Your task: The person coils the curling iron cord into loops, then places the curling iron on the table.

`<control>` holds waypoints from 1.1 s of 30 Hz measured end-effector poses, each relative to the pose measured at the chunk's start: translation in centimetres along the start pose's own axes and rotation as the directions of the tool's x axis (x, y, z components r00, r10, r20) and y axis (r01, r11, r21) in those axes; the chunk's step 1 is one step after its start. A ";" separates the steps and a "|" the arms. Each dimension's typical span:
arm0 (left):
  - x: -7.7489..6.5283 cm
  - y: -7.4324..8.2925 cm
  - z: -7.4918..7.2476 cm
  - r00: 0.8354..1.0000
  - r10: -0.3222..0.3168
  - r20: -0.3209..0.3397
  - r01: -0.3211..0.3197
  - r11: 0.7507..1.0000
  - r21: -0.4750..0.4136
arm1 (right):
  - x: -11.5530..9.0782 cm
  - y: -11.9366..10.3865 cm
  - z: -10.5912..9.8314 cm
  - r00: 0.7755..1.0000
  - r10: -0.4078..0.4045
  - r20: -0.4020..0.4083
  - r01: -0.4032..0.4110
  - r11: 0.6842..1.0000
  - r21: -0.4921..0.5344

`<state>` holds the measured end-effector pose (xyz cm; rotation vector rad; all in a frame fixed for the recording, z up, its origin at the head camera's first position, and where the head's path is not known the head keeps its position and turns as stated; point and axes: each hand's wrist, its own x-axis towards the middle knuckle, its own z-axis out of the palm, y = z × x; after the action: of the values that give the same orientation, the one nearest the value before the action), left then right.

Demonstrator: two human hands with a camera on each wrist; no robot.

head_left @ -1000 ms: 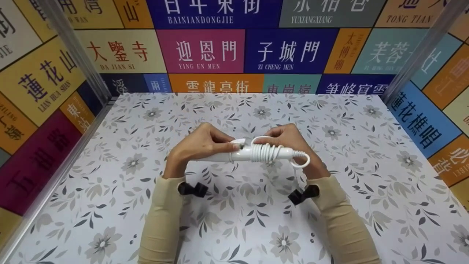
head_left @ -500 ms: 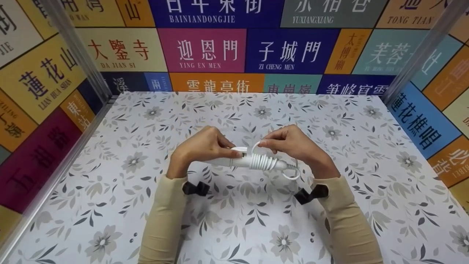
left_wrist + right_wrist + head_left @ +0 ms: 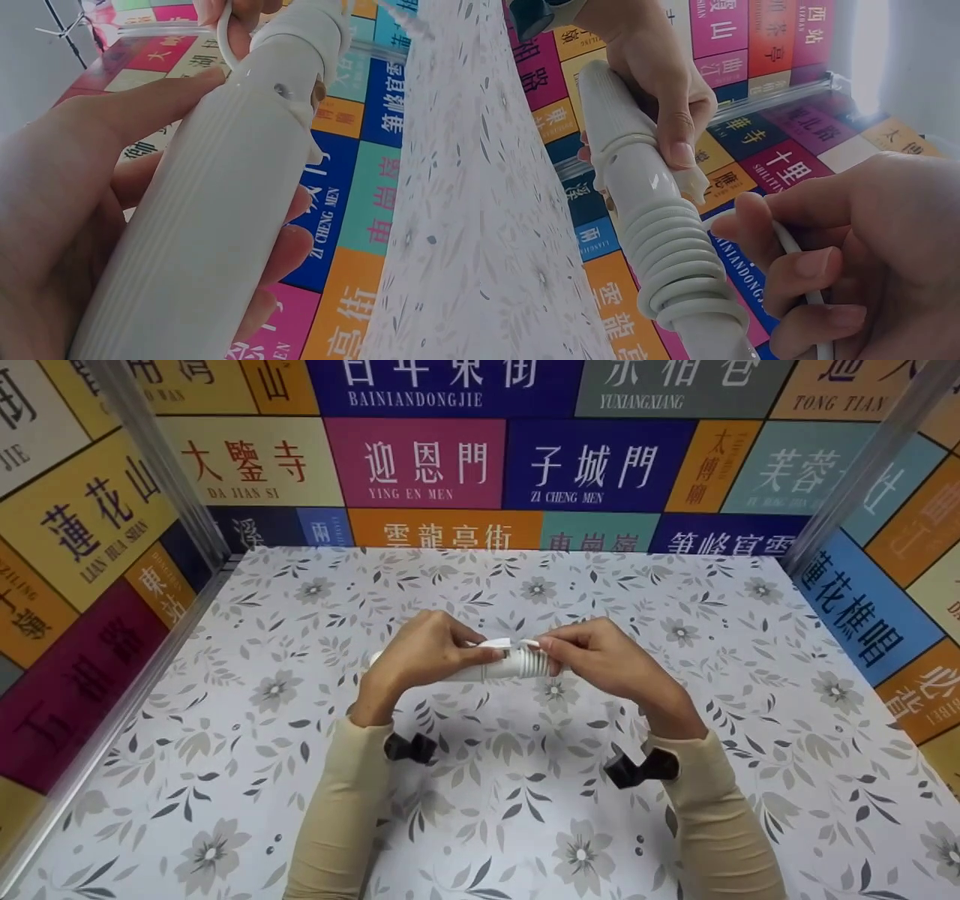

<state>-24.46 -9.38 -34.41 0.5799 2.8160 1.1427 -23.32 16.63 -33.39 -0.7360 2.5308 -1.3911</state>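
A white curling iron (image 3: pixel 495 668) is held above the table, roughly level in the head view. My left hand (image 3: pixel 427 652) grips its thick ridged body (image 3: pixel 199 202), fingers wrapped round underneath, with the thumb beside a small flared lever (image 3: pixel 694 184). White cord coils (image 3: pixel 679 259) wind several times round the narrower handle. My right hand (image 3: pixel 611 656) pinches a loose length of that cord (image 3: pixel 789 241) between thumb and fingertips and lets it run across the curled fingers. In the head view, the right fingers cover the handle's far end.
Below the hands is a table (image 3: pixel 480 825) with a grey floral cover. Behind it and at the sides stand panels (image 3: pixel 416 465) of coloured name signs. Black camera mounts (image 3: pixel 411 748) sit at both wrists.
The right hand drew the cord up and away to the right, then came back close to the coils. The handle end dipped, then rose, and is now hidden behind the right fingers.
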 end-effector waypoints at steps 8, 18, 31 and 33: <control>0.0 0.0 0.1 0.998 0.003 -0.062 -0.002 1.000 0.019 | -0.3 -0.4 0.4 1.000 0.004 0.023 -0.004 1.000 -0.004; -0.2 1.4 0.5 0.956 0.024 -0.292 -0.016 0.999 0.030 | -0.6 -1.1 0.6 0.998 -0.041 -0.046 0.044 0.997 0.066; -0.5 2.0 0.2 0.893 -0.053 -0.447 -0.001 0.993 -0.120 | -0.5 -1.1 0.4 0.995 -0.084 0.046 0.077 0.988 0.135; -0.6 1.9 0.0 0.880 -0.048 -0.473 -0.025 0.989 -0.147 | -0.5 -1.0 0.4 0.994 -0.090 0.066 0.079 0.986 0.148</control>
<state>-23.33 -8.33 -33.12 0.2979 3.0686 1.6816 -22.41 16.14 -32.80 -0.8587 2.3396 -1.5276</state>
